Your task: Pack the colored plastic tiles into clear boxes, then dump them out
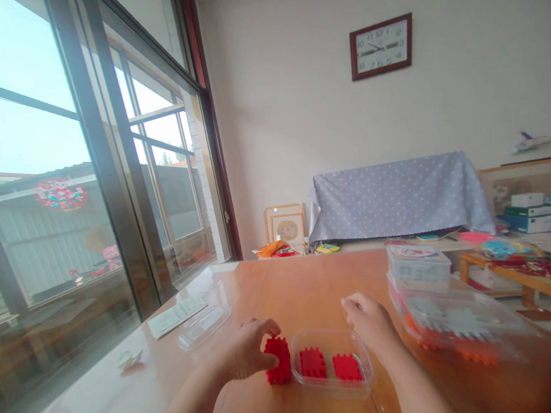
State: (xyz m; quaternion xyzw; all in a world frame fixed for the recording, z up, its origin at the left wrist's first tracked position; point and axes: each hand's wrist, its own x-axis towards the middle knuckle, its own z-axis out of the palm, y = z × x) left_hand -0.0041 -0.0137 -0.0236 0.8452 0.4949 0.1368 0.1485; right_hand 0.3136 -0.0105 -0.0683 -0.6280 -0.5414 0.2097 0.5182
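My left hand (250, 351) is closed around a stack of red toothed blocks (279, 361), thumb on the near side and fingers behind. The stack stands on the table against the left side of a clear plastic container (299, 381). Inside that container lie two red toothed pieces, one on the left (312, 362) and one on the right (347, 367). Beyond the container's far right corner is my right hand (365, 312), its fingers curled in. Whatever it may hold is hidden.
A clear lid (204, 326) and a paper sheet (178, 315) lie at the left. Farther right, a large clear box (459, 316) holds orange and grey toothed pieces, with a smaller lidded box (417, 265) by its far left corner. Glass doors (62, 213) flank the table.
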